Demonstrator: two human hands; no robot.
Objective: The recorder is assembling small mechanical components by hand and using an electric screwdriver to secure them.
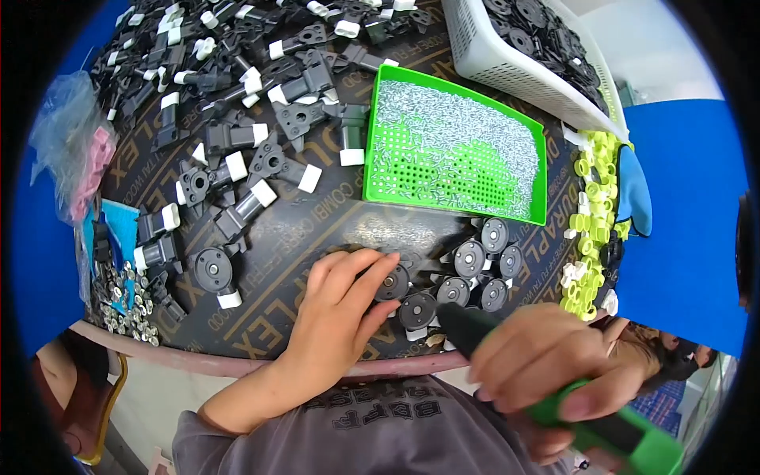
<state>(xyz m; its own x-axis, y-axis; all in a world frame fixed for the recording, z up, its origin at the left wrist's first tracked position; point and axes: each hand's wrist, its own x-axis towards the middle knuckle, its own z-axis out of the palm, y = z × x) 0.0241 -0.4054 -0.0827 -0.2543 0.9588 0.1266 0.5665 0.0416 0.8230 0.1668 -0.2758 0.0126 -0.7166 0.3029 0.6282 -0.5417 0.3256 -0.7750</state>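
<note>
My left hand (336, 301) rests at the middle of the table's near side, thumb and index finger closed round a black disc-topped part (393, 283). In my right hand (558, 360) is a green and black power screwdriver (617, 435), its dark nose (467, 326) pointing left and slanting across the table edge. The driver's tip is near another disc-topped part (418, 310); whether it touches cannot be told. Several similar round black parts (469, 258) stand in a cluster beyond the nose. A single disc-topped part (213, 270) with a white end stands left of my left hand.
A green perforated tray (455, 210) of small silvery screws lies beyond the cluster. Black parts with white ends (297, 119) are heaped at far left. A white basket (538, 87) holds black discs. Yellow-green rings (590, 229) line the right edge; small metal pieces (131, 305) lie left.
</note>
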